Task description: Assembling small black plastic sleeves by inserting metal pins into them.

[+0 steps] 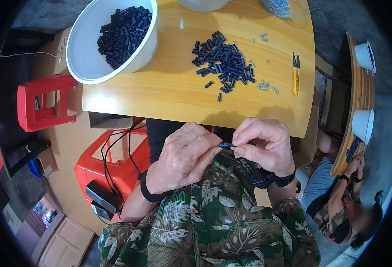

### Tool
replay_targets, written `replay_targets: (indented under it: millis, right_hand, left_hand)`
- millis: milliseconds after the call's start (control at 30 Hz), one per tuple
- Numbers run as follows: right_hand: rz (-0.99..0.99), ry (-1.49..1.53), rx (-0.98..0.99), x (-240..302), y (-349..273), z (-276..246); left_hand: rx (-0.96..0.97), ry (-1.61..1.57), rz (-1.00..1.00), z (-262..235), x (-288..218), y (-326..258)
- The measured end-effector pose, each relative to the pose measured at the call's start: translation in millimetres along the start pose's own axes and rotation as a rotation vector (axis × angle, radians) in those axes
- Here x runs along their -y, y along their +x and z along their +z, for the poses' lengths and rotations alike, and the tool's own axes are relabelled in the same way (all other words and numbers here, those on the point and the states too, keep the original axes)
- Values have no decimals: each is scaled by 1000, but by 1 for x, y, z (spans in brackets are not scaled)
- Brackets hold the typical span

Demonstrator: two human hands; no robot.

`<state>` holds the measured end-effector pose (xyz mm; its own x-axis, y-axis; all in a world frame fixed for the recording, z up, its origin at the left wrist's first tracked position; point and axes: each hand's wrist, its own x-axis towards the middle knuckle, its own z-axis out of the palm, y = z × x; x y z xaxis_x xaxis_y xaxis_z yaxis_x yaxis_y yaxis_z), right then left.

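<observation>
In front of my chest, just off the table's near edge, a small black plastic part is held between my two hands. The fingers of my left hand pinch one end of it. My right hand grips the other end between thumb and forefinger. Whether a metal piece sits in it is hidden by the fingertips. On the yellow table lies a heap of similar short black tubular parts. Tiny silvery pieces, looking like small springs, are scattered to the heap's right.
A white tub full of black parts stands at the table's left. Yellow-handled snips lie near its right edge. Red plastic stools stand at left, one carrying a black adapter with cables. Another person sits at a bench on the right.
</observation>
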<state>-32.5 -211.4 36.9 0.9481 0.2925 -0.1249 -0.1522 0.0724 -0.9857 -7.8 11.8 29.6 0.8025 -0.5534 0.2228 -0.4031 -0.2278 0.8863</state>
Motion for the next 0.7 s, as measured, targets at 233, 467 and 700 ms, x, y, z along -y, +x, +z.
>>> replay_targets:
  millis: [233,467,700]
  right_hand:
    - [-26,-98,67,5,3,-3]
    - [-30,-65,50,5,2,-6]
    - [-35,-63,52,3,3,-5]
  left_hand:
    - [15,17,1,0,-1,-1]
    - [0,-59,-20,0,3,-1]
    - [30,-28,-18,-1,1,1]
